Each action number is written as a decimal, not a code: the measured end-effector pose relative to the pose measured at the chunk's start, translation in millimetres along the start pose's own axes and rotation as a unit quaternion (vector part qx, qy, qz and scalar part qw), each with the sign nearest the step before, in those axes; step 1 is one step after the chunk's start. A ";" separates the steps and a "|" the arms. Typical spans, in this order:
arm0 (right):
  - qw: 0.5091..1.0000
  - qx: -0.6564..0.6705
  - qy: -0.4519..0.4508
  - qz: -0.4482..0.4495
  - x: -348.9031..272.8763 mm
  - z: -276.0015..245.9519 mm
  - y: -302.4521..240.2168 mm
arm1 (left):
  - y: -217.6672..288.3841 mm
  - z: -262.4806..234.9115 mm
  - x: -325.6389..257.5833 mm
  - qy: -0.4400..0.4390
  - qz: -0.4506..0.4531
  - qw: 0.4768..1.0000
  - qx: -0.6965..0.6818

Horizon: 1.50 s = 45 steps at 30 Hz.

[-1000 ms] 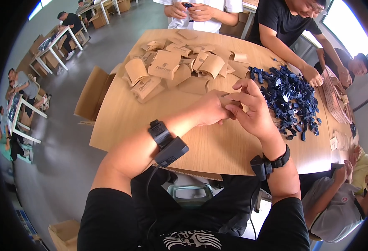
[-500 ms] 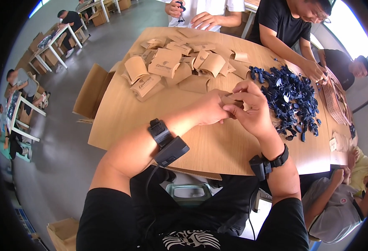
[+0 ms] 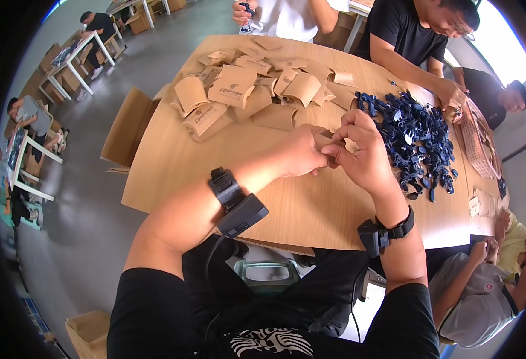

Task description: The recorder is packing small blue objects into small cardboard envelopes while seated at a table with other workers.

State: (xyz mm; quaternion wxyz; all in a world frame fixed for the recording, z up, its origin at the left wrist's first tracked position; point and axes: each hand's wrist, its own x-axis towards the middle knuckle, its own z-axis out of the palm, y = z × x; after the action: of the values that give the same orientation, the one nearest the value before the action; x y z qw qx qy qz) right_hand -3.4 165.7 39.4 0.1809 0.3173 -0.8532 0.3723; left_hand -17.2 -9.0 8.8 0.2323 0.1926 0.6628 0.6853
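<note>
Over the near middle of the table, my left hand (image 3: pixel 302 152) is closed around a small brown cardboard pillow box (image 3: pixel 324 141), most of which the fingers cover. My right hand (image 3: pixel 361 149) pinches the same box at its right end, thumb at the near edge and curled fingers above. The box end looks partly open between my hands. Beyond them lies a heap of similar brown pillow boxes (image 3: pixel 233 87), some flat and some bulged. Close by on the right is a large pile of small dark blue pieces (image 3: pixel 418 143), too tangled to tell their kind.
A pale wooden table (image 3: pixel 215 173) bears everything. An open carton (image 3: pixel 128 128) stands at its left edge. Across the table, a person in white (image 3: pixel 281 18) holds something small and dark; another in black (image 3: pixel 394 36) reaches toward a pink patterned basket (image 3: pixel 478 140) at the right.
More of the box's end shows between my fingers, and my right fingers have shifted slightly over it. The person in white has lifted one hand away from the table.
</note>
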 end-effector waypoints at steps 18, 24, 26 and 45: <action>0.990 -0.116 0.056 -0.064 -1.2 -2.5 -4.7 | -17.1 0.9 3.6 0.046 0.053 0.997 0.036; 0.998 0.051 -0.009 0.028 -1.0 1.1 -0.9 | -3.7 1.9 0.3 0.027 0.005 0.995 0.092; 0.997 0.060 -0.013 0.036 -1.4 0.8 -1.2 | -3.3 2.3 -0.1 0.035 -0.024 0.993 0.110; 0.997 -0.075 -0.013 -0.002 -3.2 -2.6 -2.0 | -8.3 3.2 1.6 0.053 0.072 0.987 0.134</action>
State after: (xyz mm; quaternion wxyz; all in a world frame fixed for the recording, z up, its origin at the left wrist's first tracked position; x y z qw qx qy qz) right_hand 0.5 167.9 40.3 0.1940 0.3094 -0.8805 0.3022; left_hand -16.1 -5.3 0.6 0.1193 0.2326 0.7447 0.6140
